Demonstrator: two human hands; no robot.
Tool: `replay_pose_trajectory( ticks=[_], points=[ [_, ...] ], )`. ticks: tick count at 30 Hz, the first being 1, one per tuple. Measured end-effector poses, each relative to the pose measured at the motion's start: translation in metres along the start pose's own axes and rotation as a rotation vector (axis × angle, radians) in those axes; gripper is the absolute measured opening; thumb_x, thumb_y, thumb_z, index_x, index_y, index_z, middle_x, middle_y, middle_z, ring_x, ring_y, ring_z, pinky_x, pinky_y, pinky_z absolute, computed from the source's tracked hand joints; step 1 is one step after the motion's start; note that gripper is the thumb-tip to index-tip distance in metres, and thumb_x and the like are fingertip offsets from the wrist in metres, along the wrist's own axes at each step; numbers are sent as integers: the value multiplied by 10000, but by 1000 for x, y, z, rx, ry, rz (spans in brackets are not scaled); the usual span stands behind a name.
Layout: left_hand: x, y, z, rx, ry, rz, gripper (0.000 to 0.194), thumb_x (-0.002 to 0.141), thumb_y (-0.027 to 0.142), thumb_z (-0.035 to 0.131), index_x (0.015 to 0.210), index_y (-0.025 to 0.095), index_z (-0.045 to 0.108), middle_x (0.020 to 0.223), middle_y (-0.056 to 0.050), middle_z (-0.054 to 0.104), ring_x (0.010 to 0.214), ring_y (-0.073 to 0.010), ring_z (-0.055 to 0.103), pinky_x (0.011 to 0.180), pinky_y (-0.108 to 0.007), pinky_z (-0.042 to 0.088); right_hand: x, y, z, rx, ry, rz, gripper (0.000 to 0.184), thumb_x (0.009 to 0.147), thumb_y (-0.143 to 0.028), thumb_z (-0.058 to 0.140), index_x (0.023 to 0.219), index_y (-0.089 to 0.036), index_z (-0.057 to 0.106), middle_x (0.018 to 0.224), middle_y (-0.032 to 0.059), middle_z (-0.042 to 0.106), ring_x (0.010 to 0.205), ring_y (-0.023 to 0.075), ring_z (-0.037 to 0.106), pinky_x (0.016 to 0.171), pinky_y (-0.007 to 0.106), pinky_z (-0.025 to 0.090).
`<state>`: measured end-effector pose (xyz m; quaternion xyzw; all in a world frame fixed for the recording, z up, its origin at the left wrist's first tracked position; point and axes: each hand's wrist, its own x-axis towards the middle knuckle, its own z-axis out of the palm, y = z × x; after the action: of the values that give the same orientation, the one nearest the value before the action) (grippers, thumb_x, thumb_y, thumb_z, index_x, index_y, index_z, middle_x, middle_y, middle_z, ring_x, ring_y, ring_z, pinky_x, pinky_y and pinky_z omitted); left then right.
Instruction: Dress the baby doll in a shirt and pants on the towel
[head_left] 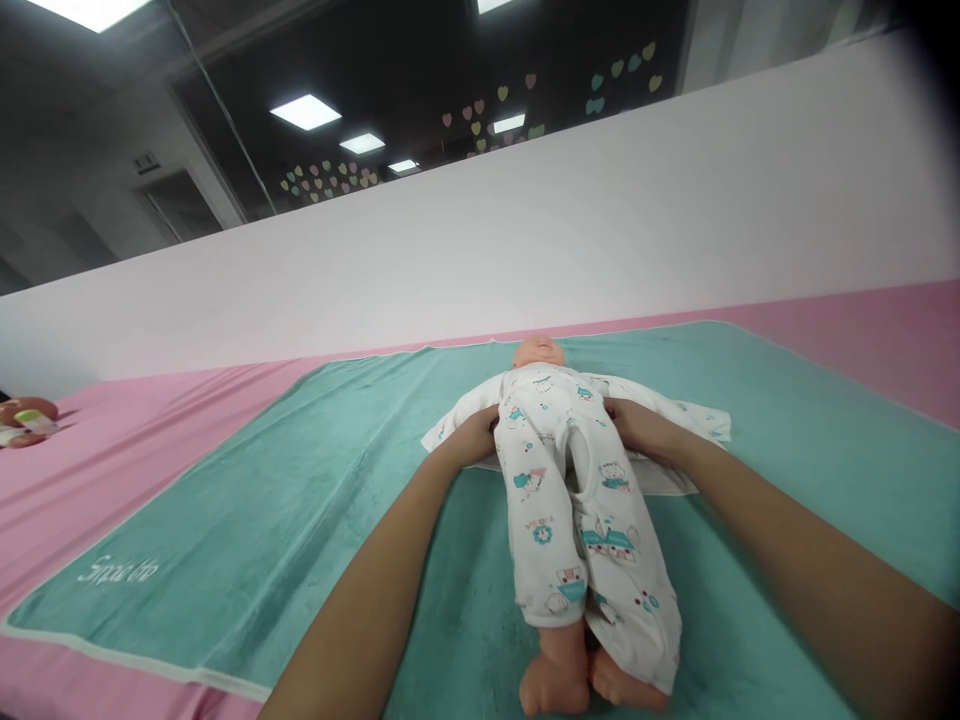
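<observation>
A baby doll (538,351) lies on its back, its head at the far end and its bare feet towards me. White printed baby pants (541,500) cover its legs and reach high up its body, with an open slit at the crotch. A white top (465,405) is spread out beneath and beside the doll, sleeves out to both sides. My left hand (475,438) is closed at the left edge of the pants' upper part. On the opposite edge, my right hand (639,428) is closed on the pants too. Fingertips of both hands are partly hidden by cloth.
A teal blanket (300,520) with a pale border lies under the doll, over a pink sheet (187,410). A brown and white object (28,420) sits at the far left. Behind rises a white low wall (465,250), with dark glass (420,60) above it.
</observation>
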<state>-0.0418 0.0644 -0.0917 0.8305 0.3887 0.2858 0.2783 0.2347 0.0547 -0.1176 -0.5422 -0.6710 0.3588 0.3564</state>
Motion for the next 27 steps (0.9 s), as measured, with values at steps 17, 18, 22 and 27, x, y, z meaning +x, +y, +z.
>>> replay_pose_trajectory(
  ticks=[17,18,22,27],
  points=[
    [2,-12,22,-241,320,-221,86,647,222,628,704,164,601,702,-4,623,776,-198,523,712,-294,406,1,13,25,373,195,63,180,601,-259,665,755,-181,615,653,3,632,628,175,562,550,265,444],
    [1,-12,24,-282,341,-230,86,647,224,630,692,166,585,693,-1,613,765,-190,517,702,-288,403,0,11,28,433,193,66,196,609,-269,669,779,-181,626,660,8,642,628,179,570,558,272,453],
    [1,-11,35,-469,411,-267,111,655,217,609,652,174,507,641,22,552,668,-142,484,636,-262,390,-9,-4,33,587,182,78,281,627,-298,686,883,-187,653,733,28,682,685,208,609,613,305,488],
    [3,-7,48,-722,456,-313,131,642,213,605,676,175,484,622,29,530,588,-115,475,576,-252,398,-16,-9,31,536,261,73,262,664,-317,667,896,-193,671,895,57,702,881,258,614,764,349,493]
  ],
)
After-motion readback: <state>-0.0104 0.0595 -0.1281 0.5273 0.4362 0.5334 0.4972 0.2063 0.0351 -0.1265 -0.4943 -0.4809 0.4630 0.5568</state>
